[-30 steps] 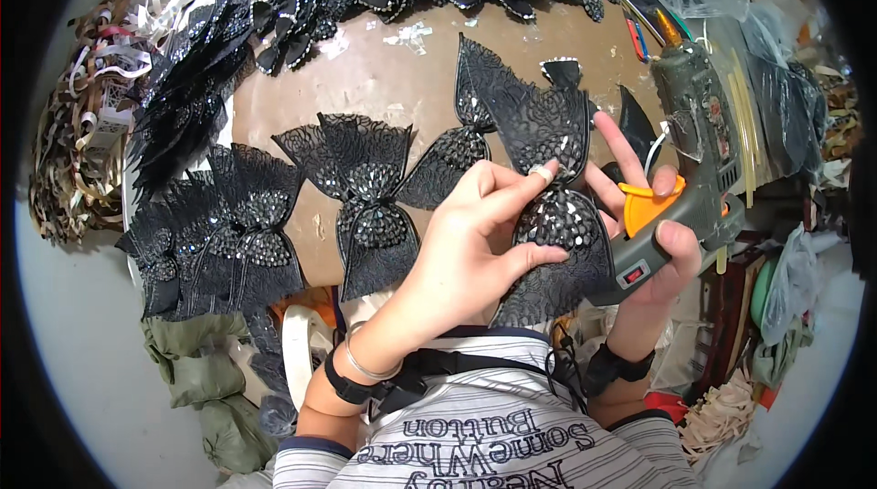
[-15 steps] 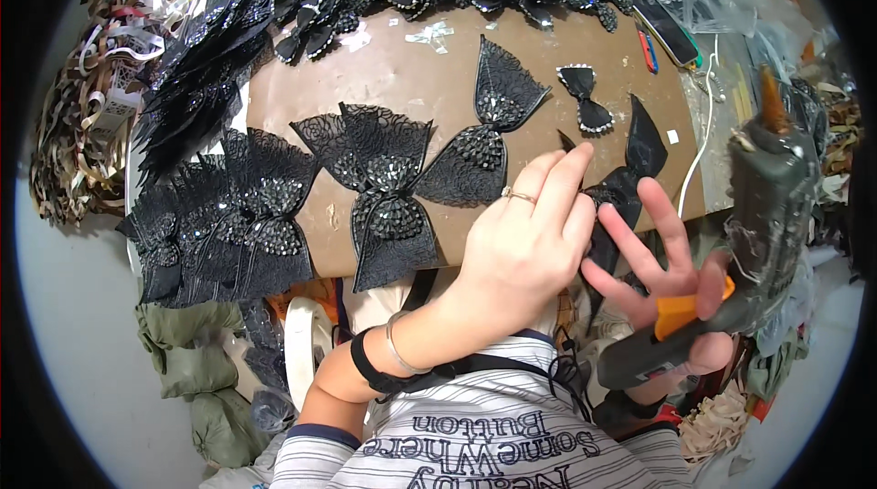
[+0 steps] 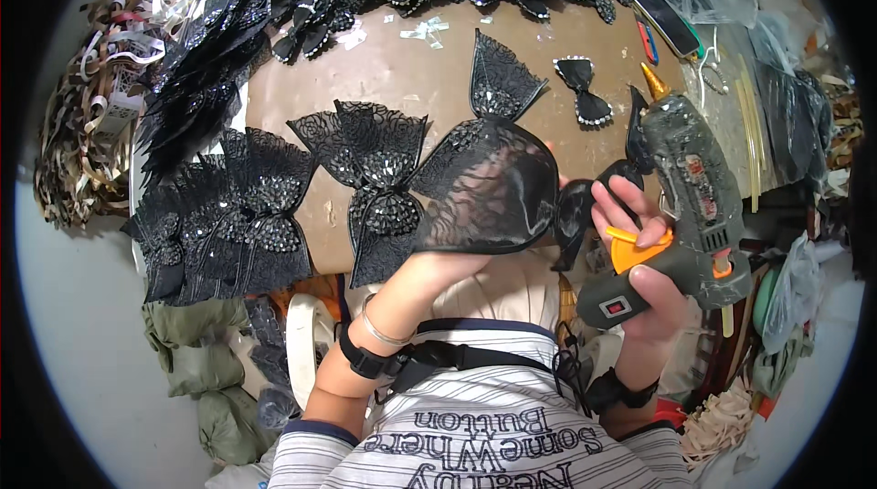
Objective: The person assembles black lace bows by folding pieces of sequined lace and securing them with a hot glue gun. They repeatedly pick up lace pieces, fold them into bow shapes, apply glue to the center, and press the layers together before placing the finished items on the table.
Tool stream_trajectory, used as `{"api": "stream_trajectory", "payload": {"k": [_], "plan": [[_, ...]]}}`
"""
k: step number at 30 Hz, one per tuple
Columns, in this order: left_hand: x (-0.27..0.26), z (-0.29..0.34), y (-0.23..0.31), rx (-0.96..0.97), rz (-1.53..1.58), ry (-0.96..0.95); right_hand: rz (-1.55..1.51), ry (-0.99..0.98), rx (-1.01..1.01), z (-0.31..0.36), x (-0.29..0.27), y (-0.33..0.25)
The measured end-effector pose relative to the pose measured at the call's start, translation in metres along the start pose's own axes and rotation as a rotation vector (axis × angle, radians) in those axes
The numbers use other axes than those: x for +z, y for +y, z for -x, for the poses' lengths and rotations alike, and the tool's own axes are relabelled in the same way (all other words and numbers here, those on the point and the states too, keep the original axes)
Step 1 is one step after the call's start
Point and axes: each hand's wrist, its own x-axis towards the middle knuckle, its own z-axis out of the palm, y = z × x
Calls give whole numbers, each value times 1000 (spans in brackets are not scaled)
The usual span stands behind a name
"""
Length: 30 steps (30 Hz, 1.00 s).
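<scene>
Glue gun risen, nozzle pointing away

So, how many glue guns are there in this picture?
1. The glue gun is in the right hand, near the table's right edge, nozzle pointing away from the person. Another could be hidden in the clutter.

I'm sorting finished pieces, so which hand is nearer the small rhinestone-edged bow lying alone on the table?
Right. The right hand, gripping the glue gun, sits just below and right of the small bow. The left hand, under a black lace piece, is farther down and left.
</scene>
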Motion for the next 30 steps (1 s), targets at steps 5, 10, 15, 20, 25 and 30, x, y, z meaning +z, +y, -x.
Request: {"api": "stream_trajectory", "payload": {"k": [5, 10, 15, 20, 25, 30], "plan": [[7, -1, 11, 174, -334, 200, 42, 13, -8, 10, -14, -20], [33, 1, 38, 268, -849, 195, 28, -8, -27, -3, 16, -35], [39, -4, 6, 391, -957, 136, -6, -99, 96, 6, 9, -36], [57, -9, 8, 397, -954, 301, -181, -397, 304, 14, 16, -63], [57, 2, 30, 191, -803, 212, 196, -102, 143, 25, 26, -64], [36, 11, 38, -159, 156, -63, 67, 25, 53, 16, 21, -43]]}}
